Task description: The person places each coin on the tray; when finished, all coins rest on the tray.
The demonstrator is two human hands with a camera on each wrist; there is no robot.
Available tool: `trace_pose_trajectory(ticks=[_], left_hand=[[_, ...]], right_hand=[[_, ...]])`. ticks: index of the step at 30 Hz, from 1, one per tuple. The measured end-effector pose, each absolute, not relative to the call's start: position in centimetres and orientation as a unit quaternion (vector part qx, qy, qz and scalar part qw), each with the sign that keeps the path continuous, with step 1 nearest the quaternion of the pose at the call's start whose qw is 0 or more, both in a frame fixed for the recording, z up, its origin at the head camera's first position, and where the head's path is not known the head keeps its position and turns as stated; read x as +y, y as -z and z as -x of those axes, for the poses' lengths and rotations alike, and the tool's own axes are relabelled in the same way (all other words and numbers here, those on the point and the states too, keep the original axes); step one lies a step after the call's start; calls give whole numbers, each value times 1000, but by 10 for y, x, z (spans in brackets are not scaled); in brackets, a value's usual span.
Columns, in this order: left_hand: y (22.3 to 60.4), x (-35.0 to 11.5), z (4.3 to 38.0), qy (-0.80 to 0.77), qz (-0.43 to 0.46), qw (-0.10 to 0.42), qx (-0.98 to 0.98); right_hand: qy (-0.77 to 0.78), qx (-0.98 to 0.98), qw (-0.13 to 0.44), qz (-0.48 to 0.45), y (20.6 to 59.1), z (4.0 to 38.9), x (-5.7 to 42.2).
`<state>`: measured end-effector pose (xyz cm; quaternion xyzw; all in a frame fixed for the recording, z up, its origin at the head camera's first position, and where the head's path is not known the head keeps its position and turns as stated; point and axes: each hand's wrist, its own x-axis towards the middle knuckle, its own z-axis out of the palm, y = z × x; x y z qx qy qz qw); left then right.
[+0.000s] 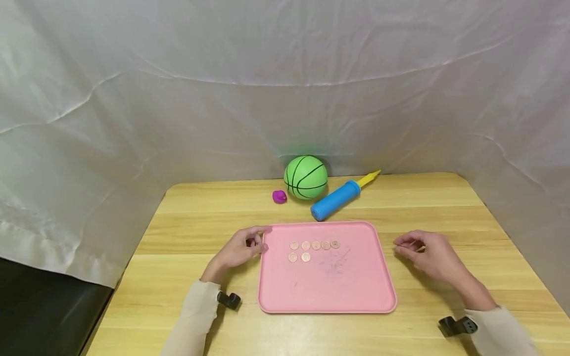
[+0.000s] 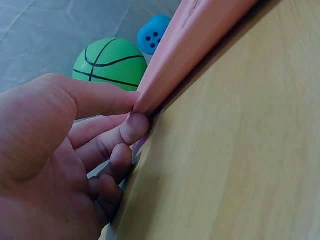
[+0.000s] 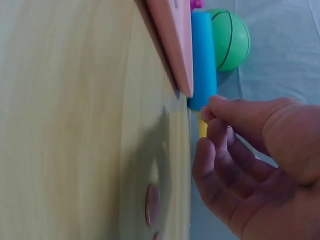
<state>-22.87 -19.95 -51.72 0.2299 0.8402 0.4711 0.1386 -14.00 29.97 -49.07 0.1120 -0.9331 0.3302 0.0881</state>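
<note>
My left hand [image 1: 240, 247] pinches the left rim of the pink tray [image 1: 329, 291] near its far corner, thumb and fingertips on the edge. In the tray lie several copper-coloured coins [image 1: 305, 257], in a longer row at the back and a shorter one in front. To the right of the tray, apart from it, my right hand [image 1: 429, 252] is over the table with thumb and index fingertips together and the other fingers curled; I cannot tell whether a coin is between them. A copper-coloured coin [image 3: 152, 205] and part of another show on the table beneath it.
Behind the tray, a green ball [image 1: 306, 178] with black lines stands on the wooden table [image 1: 178, 267]. Beside it are a small purple toy [image 1: 279, 197] and a blue hand pump [image 1: 336, 200] with a yellow nozzle. Grey cloth [image 1: 285, 113] hangs around the table.
</note>
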Motion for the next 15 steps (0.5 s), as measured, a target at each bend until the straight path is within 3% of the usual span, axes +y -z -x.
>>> trace_pose_trajectory(ticks=[10,15], left_hand=[[516,-199,229,-473,-231,130,840],[516,-199,228,-474,-225,138,840]], right_hand=[[-366,-920,13,-142,478,149,271],[-379,-909,10,-172,481,154,253]])
